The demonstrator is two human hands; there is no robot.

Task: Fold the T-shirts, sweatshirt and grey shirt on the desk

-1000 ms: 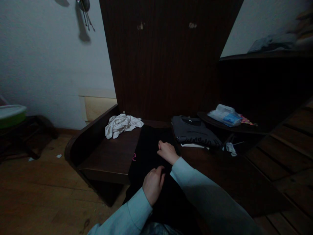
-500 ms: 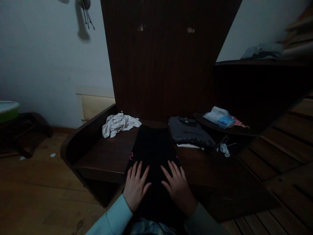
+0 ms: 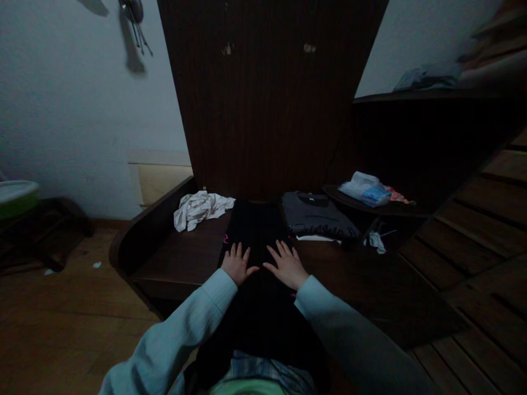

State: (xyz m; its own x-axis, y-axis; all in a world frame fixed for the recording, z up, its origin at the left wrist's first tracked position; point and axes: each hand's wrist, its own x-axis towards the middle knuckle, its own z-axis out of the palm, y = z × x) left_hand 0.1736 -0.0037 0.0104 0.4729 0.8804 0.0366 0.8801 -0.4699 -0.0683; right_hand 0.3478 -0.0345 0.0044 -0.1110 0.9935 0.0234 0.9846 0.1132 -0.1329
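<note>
A black garment (image 3: 257, 225) with small pink marks near its sides lies spread over the dark wooden bench and down over its front edge; its kind is hard to make out in the dim light. My left hand (image 3: 237, 264) rests flat on its left half, fingers apart and pointing away from me. On the right half lies my right hand (image 3: 287, 264), also flat with fingers spread. The two thumbs point toward each other with a small gap between them. Neither hand grips the cloth.
A crumpled white cloth (image 3: 201, 209) sits left on the bench (image 3: 177, 255). To the right is a folded grey shirt (image 3: 317, 214). A plastic packet (image 3: 364, 189) rests on a low shelf. A green basin (image 3: 18, 198) stands on a stool at far left.
Both hands have slid forward over the black garment, away from me, and the forearms now reach further out. The view has shifted slightly. The fingers stay spread.
</note>
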